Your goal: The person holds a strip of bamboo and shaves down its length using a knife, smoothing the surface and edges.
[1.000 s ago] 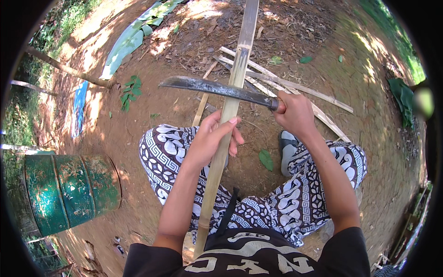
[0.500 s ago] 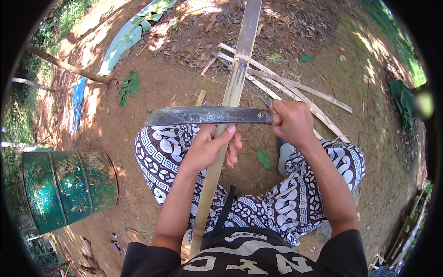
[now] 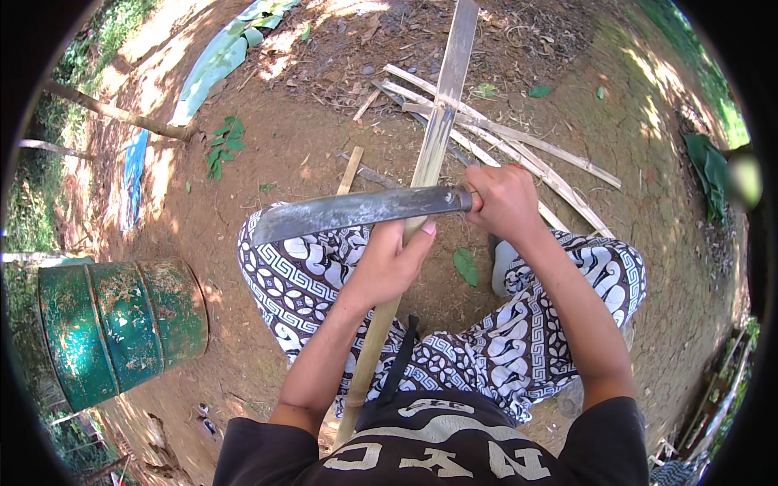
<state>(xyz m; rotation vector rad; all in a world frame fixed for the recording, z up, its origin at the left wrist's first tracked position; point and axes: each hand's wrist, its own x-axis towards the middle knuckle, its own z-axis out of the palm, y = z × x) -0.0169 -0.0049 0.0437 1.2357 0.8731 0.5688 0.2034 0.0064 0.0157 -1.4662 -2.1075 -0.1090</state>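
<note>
Seemingly mid-cut, the person sits on bare reddish earth with a long pale bamboo slat point(image 3: 428, 166) running from between the knees out toward the far side of the scene. The left hand point(image 3: 389, 263) has its grip closed around the slat near the lap, thumb lying up along it, steadying it at a slant. The right hand point(image 3: 502, 201) is clenched tight on the handle of a long dark steel machete point(image 3: 356, 212), whose blade lies crosswise over the slat, tip pointing left, resting just above the left hand's fingers. Whether the edge has bitten into the bamboo cannot be told from here. By my reading, the step in hand is shaving or splitting the slat, and the next move calls for a controlled stroke away from the body, keeping the left thumb clear of the blade and the slat firmly braced. To the far right lie several thin split bamboo strips point(image 3: 519, 138) scattered on the ground, crossing under the slat. At the near left stands 1 rusty green metal drum point(image 3: 121, 328), and a single green leaf point(image 3: 465, 266) lies between the patterned trouser legs point(image 3: 527, 340).
</note>
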